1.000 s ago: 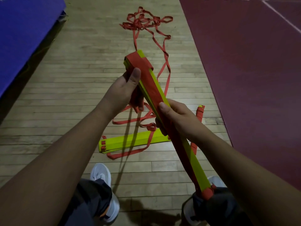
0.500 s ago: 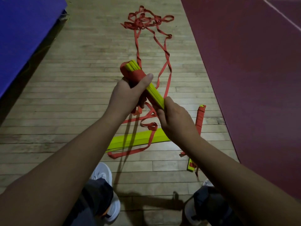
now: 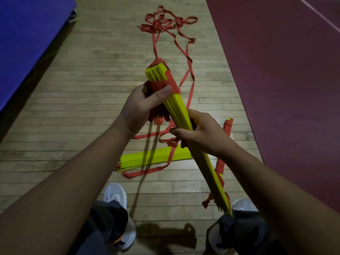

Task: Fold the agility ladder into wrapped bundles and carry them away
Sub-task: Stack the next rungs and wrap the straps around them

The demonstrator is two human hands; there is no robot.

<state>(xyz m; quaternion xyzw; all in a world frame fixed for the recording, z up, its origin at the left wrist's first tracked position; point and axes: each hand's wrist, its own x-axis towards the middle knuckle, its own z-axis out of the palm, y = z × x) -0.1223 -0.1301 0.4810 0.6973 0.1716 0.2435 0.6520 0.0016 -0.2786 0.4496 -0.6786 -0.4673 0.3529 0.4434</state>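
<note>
Blue mat (image 3: 27, 34) at the wooden floor's (image 3: 82, 111) far-left corner, maroon court surface (image 3: 285, 80) with white line (image 3: 320, 13) along its right edge.

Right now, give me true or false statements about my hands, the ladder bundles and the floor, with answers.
1. Both the left hand and the right hand grip the yellow-green slat bundle bound in red strap. True.
2. The tangled heap of loose red strap lies in a box. False: it lies on the wooden plank floor.
3. A second yellow-green slat bundle lies on the floor. True.
4. The blue mat is at the person's right. False: it is at the left.
</note>
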